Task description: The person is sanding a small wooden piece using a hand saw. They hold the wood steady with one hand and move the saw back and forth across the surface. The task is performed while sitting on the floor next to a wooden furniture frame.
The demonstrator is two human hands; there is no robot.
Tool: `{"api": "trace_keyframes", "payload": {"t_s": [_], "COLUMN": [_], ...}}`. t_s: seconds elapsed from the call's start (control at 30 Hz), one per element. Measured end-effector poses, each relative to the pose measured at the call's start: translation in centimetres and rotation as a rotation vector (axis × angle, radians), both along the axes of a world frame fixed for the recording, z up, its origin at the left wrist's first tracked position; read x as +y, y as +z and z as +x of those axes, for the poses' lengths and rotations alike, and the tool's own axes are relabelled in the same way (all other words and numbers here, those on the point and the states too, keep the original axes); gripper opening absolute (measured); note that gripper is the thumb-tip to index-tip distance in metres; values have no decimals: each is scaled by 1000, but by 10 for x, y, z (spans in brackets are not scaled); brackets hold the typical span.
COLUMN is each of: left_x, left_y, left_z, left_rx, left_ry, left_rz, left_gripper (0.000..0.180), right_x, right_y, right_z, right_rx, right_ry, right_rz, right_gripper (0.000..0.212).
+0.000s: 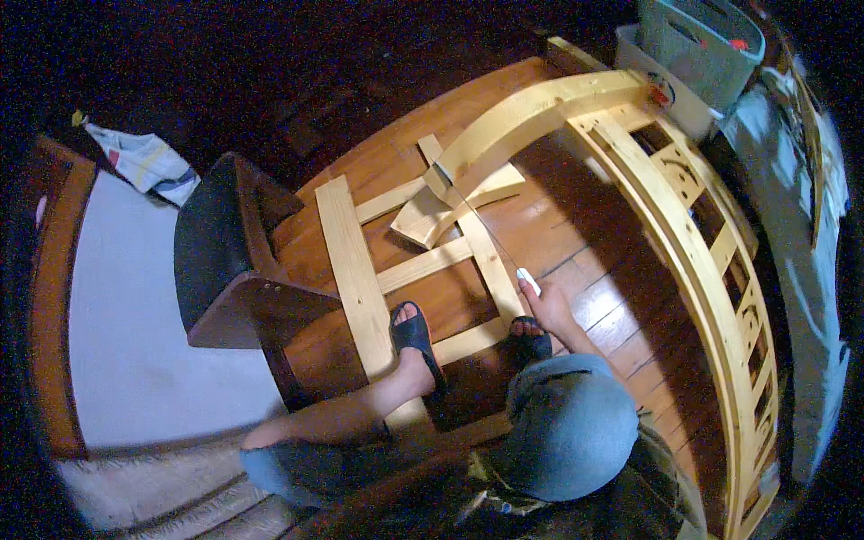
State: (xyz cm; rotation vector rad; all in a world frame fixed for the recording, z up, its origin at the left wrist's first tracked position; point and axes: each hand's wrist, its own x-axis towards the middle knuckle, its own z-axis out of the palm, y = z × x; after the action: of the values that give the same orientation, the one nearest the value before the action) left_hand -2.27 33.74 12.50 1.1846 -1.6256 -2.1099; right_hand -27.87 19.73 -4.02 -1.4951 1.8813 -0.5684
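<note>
The view looked down on a person standing over a pale wooden frame (pixel 360 270) that lay flat on a low brown table (pixel 396 148). The right hand (pixel 549 310) was closed around the white handle of a handsaw (pixel 527 281). Its thin blade ran away from the body, far and to the left, to meet the near end of a thick pale beam (pixel 531 112). That end rested on short offcuts (pixel 432 216) lying across the frame, which probably served to raise the beam off the slats so the blade had room. The left foot (pixel 412 337), in a black sandal, was planted on the frame's long left rail, seemingly to pin the work against the pull of the saw. The right foot (pixel 531 337) stood at the near edge, just below the sawing hand. The left hand did not appear in the view, so its grip could not be told. A dark chair (pixel 220 252) stood against the table's left side, with a grey rug (pixel 135 342) beyond it. A long ladder-like frame (pixel 720 288) ran along the right, and a grey basket (pixel 702 36) sat at the far right.
</note>
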Motion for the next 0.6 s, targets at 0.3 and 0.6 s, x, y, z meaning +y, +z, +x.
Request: {"api": "trace_keyframes", "payload": {"t_s": [0.3, 0.6], "left_x": [2, 0], "left_y": [1, 10], "left_z": [-8, 13], "left_rx": [95, 115], "left_ry": [-34, -103], "left_rz": [-67, -80], "left_gripper": [36, 38], "right_x": [8, 6], "right_y": [2, -14], "right_z": [11, 3], "right_rx": [-167, -218], "right_ry": [-90, -84], "right_rz": [120, -79], "right_gripper": [48, 48]}}
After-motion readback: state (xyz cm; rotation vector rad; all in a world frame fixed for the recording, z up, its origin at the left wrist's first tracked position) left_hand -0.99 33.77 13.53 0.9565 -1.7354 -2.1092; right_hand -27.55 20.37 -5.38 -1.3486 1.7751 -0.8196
